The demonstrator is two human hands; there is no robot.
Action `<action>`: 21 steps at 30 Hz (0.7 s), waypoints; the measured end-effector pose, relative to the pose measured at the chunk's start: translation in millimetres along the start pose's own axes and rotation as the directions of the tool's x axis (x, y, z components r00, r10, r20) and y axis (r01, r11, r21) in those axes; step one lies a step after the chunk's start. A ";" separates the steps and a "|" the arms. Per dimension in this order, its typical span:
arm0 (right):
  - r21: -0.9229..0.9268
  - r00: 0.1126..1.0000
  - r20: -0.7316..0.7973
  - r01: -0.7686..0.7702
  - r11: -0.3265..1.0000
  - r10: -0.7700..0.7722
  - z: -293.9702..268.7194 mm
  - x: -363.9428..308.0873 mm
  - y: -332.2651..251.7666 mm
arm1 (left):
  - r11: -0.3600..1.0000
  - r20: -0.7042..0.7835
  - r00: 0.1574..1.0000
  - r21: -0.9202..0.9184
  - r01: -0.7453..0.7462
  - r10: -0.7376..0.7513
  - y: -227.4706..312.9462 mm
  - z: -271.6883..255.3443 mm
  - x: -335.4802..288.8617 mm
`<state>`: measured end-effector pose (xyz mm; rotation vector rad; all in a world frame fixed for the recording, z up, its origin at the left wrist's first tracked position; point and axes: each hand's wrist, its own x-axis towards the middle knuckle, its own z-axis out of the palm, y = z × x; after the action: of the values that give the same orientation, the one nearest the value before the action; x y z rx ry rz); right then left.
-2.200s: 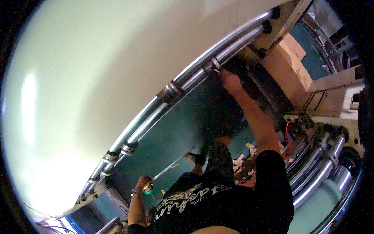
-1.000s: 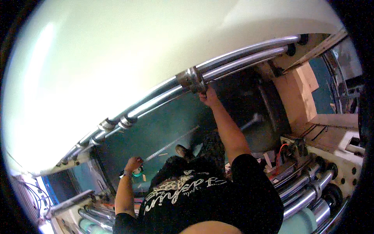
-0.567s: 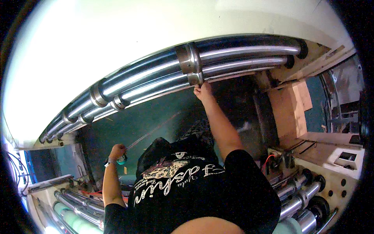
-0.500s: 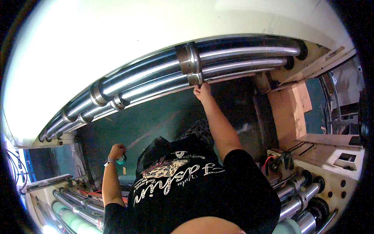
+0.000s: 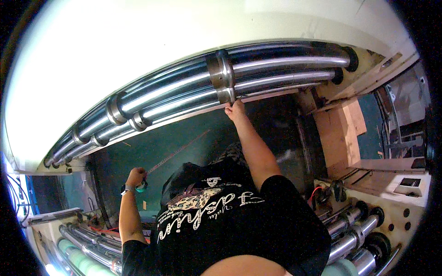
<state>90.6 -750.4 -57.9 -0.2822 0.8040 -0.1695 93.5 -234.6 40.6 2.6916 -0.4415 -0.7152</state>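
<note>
My left hand (image 5: 136, 176), with a band on its wrist, is closed around a small green tape measure (image 5: 141, 187) at the lower left. A thin blade (image 5: 177, 152) stretches from it across the dark floor, up toward my right hand (image 5: 235, 111). There my fingers are pinched at the underside of a metal collar (image 5: 226, 95) on the lower chrome roller. The blade lines up with these fingers, though its last stretch is too faint to see. Above sits a larger collar (image 5: 220, 69) on the upper roller (image 5: 172, 85).
Further collars (image 5: 116, 109) ring the rollers to the left. A white machine cover (image 5: 152, 41) overhangs them. Behind me stand more rollers (image 5: 352, 237), with green ones (image 5: 83, 257) at the lower left. Brown board (image 5: 340, 133) lies at the right.
My left hand has risen slightly, and the tape blade shows more clearly. My right hand stays at the lower collar. The whole view has shifted slightly.
</note>
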 end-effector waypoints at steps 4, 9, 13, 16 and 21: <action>0.030 0.995 0.098 0.007 1.000 -0.010 -7.0 9.3 1.0 | 1.000 0.010 1.000 -0.016 -0.004 0.004 -5.5 -1.0 1.6; 0.027 1.000 0.017 -0.018 0.999 0.018 3.9 -0.7 0.4 | 0.988 0.023 0.993 -0.099 0.118 -0.117 11.5 -8.9 -7.9; 0.022 0.996 0.086 0.028 0.999 -0.029 -3.7 8.3 3.9 | 0.999 0.053 0.998 0.013 0.040 -0.040 5.3 -15.9 -1.3; 0.006 0.996 0.080 0.041 0.999 -0.041 -5.2 11.6 5.9 | 0.999 0.028 0.999 -0.041 -0.023 0.024 -1.1 -22.9 -1.1; -0.165 0.999 -0.026 0.032 0.986 -0.037 0.9 -12.3 -0.9 | 0.993 -0.062 0.995 -0.089 -0.078 0.073 2.4 -48.8 -7.8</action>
<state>82.8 -747.9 -48.6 -0.4504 0.8438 -0.1399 112.0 -223.0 85.0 2.5885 -0.4808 -0.6180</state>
